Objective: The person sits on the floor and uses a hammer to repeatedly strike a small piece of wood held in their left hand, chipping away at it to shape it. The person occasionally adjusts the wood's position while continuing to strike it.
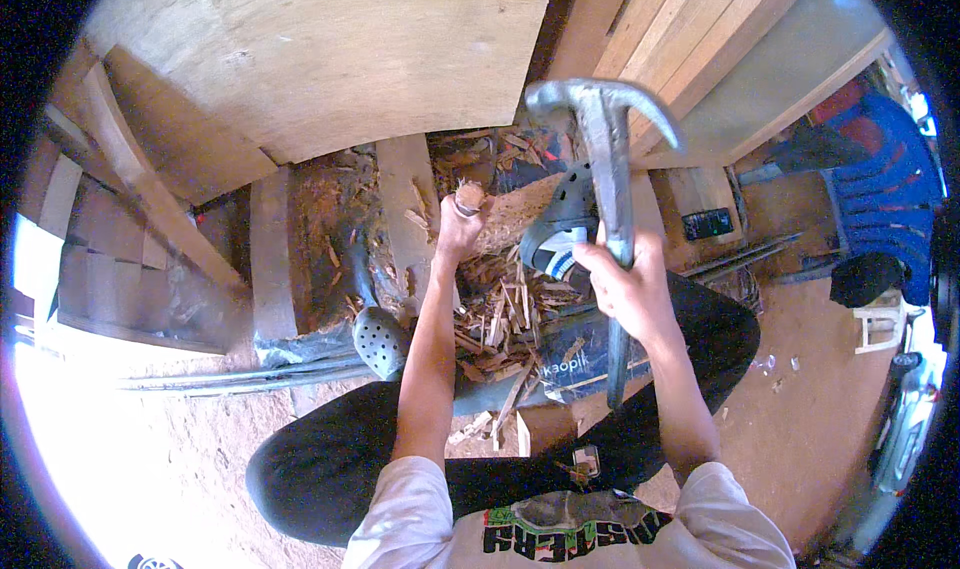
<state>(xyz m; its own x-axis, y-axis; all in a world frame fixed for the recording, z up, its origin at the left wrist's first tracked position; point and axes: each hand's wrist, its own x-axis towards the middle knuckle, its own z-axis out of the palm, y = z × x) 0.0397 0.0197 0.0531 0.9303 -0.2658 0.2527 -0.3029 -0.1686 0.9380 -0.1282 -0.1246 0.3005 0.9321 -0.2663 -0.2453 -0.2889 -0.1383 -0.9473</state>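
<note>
My right hand (630, 284) is wrapped round a metal claw hammer (609, 169), raised with its head at the far end. My left hand (461, 231) is closed round the handle of a chisel (470, 198); the handle's wooden end looks frayed, and the blade is hidden. Beside that fist lies a rough brown piece of wood (520, 212). A grey clog (566, 219) on my foot rests at the wood's right end, partly behind the hammer. My other grey clog (381, 342) is left of my left forearm.
Splintered wood chips (500, 314) lie heaped between my feet. A large plywood sheet (330, 49) stands at the far left, with planks (690, 29) at the far right. A black phone (707, 224) lies on a board. Blue chairs (885, 184) and a white stool (880, 324) are farther right.
</note>
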